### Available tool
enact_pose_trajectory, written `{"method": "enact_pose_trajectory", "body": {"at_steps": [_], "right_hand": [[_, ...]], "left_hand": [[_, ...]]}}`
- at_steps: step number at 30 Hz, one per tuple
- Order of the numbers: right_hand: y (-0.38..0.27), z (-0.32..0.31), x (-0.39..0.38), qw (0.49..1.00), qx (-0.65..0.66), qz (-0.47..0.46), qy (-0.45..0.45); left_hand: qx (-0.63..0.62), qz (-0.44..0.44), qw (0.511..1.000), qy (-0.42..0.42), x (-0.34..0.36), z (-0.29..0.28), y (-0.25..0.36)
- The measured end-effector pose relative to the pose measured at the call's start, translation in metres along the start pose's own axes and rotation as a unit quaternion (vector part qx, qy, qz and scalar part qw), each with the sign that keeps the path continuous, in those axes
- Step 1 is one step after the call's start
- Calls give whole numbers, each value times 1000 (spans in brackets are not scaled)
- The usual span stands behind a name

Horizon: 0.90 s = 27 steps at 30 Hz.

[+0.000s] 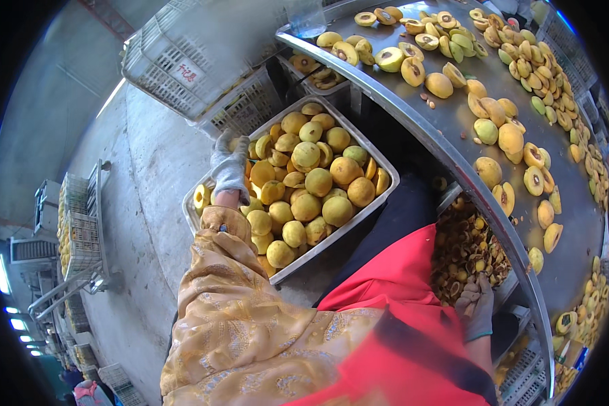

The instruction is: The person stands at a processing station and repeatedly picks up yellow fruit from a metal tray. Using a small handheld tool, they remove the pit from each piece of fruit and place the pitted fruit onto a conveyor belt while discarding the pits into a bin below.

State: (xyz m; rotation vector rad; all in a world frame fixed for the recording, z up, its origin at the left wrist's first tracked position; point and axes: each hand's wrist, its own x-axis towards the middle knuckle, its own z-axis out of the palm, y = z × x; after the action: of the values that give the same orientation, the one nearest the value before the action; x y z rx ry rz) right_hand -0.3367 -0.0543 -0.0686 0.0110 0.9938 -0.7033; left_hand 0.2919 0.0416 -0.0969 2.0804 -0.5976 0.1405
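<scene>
My left hand (229, 164), in a grey-white glove, is at the left side of a pale plastic crate (333, 245) heaped with yellow peaches (306, 207). Its fingers are closed, and a bit of yellow peach (234, 144) shows between them. Some fruit in the crate is whole and some is cut in half. My right hand (478, 308), also gloved, is low beside my red apron, at the edge of a heap of brownish peach pits and scraps (463, 252). Its fingers are curled; what they hold, if anything, is hidden.
A metal table (446, 125) with a raised rim curves along the right, strewn with halved peaches (511, 139). White slatted crates (176, 74) are stacked behind the peach crate. A trolley with crates (81, 243) stands on the concrete floor (132, 203) at left.
</scene>
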Motion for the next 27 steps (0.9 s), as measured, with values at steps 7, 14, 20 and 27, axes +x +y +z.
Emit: {"method": "enact_pose_trajectory", "body": {"at_steps": [7,14,20,27], "right_hand": [[6,17,0,996,-56,-41,59],[9,15,3,997,-57,-14,53],[8,11,-7,999,2,-7,36],[0,-10,0,999,16,-3,49]], "left_hand": [[320,81,940,-87,-30,50,-8],[387,9,895,-224,-45,25,7],[374,-16,878,-298,-7,51,-17],[268,93,957,-54,-16,72,82]]}}
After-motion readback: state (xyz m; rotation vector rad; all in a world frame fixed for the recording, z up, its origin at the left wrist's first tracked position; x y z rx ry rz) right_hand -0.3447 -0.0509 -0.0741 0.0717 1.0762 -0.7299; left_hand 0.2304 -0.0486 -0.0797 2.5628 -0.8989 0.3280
